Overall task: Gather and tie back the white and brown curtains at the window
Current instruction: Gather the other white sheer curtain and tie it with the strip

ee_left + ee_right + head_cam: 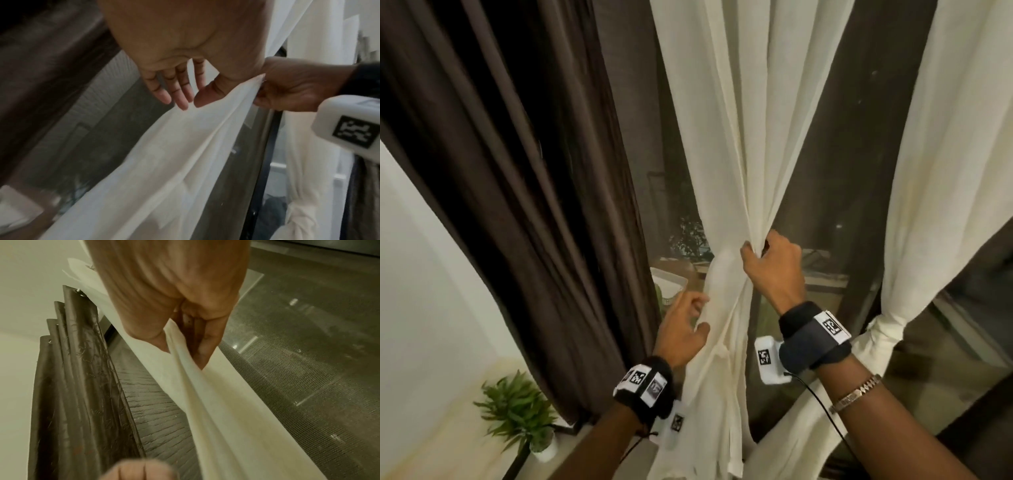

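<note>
The white curtain (739, 137) hangs in the middle of the window, drawn into a bunch at waist height. My right hand (756, 248) grips that bunch from the right; in the right wrist view the fingers (207, 344) curl round the folds of the white curtain (226, 418). My left hand (700, 313) is lower, at the curtain's left edge. In the left wrist view its fingers (176, 91) are nearly straight and the thumb rests on the cloth (164, 162) without pinching it. The brown curtain (517, 171) hangs loose to the left, its pleats (78, 386) apart from both hands.
A second white curtain (890, 325) at the right is knotted and pulled aside. Dark window glass (832, 171) with a mesh screen lies behind the cloth. A small potted plant (517, 411) stands low at the left by the pale wall (431, 274).
</note>
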